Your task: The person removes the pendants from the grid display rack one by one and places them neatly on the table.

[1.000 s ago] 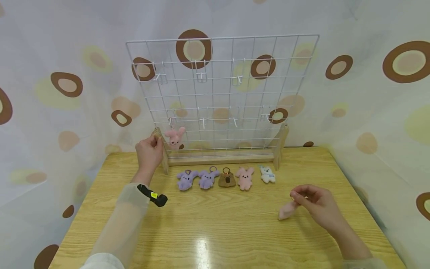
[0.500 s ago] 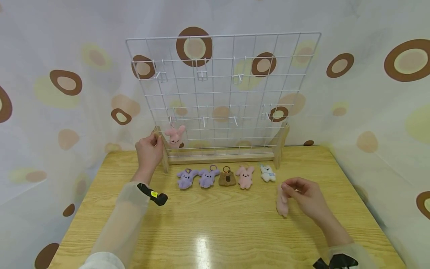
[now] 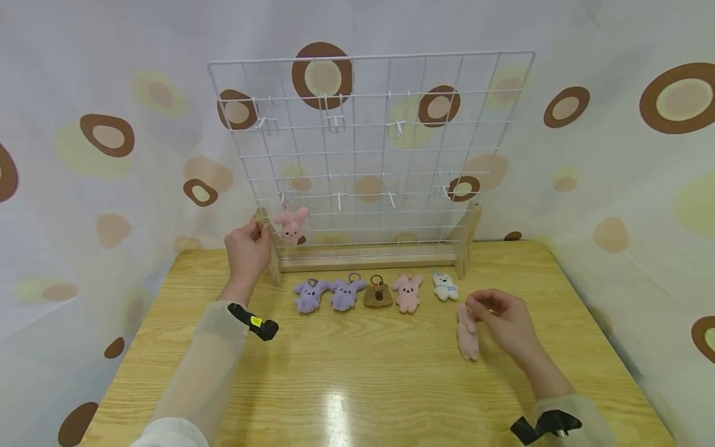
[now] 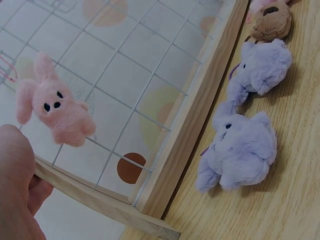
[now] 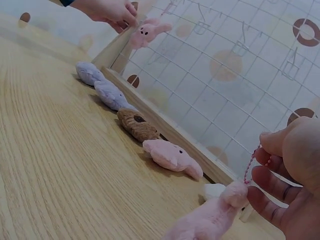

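My left hand point(image 3: 248, 251) grips the top of the wooden stand's left leg point(image 4: 100, 192). Just right of it, a pink bunny plush keychain point(image 3: 291, 226) hangs from a lower hook of the white wire grid point(image 3: 368, 152). Over the table's right side, my right hand point(image 3: 505, 323) pinches the pink bead chain point(image 5: 251, 162) of another pink bunny plush keychain point(image 3: 467, 332), which dangles below the fingers. Along the stand's base lie two purple plush keychains point(image 3: 344, 296), a brown one point(image 3: 377, 295), a pink bunny point(image 3: 408, 293) and a white bear point(image 3: 445, 287).
Several white hooks point(image 3: 338, 200) stick out from the grid in two rows. The wooden base bar point(image 3: 368, 263) runs along the back of the wood-grain table point(image 3: 268, 391). A patterned cloth point(image 3: 603, 180) covers the walls behind and beside it.
My right hand has moved left and slightly away from me, carrying the pink bunny, which now hangs more upright. The left hand stays on the stand.
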Demonstrator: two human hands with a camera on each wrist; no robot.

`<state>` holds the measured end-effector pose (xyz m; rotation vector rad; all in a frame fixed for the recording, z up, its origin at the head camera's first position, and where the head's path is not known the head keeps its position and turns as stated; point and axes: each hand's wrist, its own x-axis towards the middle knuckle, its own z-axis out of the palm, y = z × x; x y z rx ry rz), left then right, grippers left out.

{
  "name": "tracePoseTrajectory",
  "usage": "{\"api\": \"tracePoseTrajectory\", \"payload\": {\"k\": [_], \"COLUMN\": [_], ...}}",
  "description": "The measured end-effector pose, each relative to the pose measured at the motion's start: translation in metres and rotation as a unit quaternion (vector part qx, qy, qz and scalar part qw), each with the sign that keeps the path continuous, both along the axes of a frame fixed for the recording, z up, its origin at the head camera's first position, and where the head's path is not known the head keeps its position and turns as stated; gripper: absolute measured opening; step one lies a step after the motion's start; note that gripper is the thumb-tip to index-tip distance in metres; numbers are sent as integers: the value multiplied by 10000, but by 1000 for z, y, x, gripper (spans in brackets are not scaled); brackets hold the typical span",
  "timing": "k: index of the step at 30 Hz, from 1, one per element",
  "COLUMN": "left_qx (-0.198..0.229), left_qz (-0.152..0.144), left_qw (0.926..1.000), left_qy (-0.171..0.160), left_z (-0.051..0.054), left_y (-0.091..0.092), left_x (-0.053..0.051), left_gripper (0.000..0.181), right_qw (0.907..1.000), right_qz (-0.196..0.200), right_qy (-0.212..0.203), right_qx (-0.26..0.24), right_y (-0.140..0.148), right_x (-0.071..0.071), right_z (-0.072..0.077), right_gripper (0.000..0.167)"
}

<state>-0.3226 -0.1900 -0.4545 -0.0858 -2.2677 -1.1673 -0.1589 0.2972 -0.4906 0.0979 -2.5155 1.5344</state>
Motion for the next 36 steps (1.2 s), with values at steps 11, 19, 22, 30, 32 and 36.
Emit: {"api": "tracePoseTrajectory", "payload": {"k": [11,19,22,30,32,36], "left_qx": [-14,-6,8,45,65,90], "left_qz": [36,20,7,8,4,-28], "left_qw": [10000,9999,10000,10000,10000,10000], "left_qy": [31,107,68,11,-2,-31], "left_z": [-1,-1,0,1,2,2], "left_y": [-1,-1,-1,-1,-1,0], "left_x": [3,1,0,1,1,2], "left_gripper": [24,23,21,22,22,20], "right_qw": [9994,9987,9980,9962,9957,9956], "right_qz": [35,210,194,191,269,355], "right_qy": [-150,-177,-279,-485,-521,-613], "right_qx": [-311,-436,-526,-697,-722,-619], "right_y": [-13,-26,-30,-38,-39,-40], "right_x": [-18,-26,-29,-34,-35,-36], "right_z": [-10,-14,-14,-15,-15,-16], "right_gripper": [24,22,22,22,21,20]}}
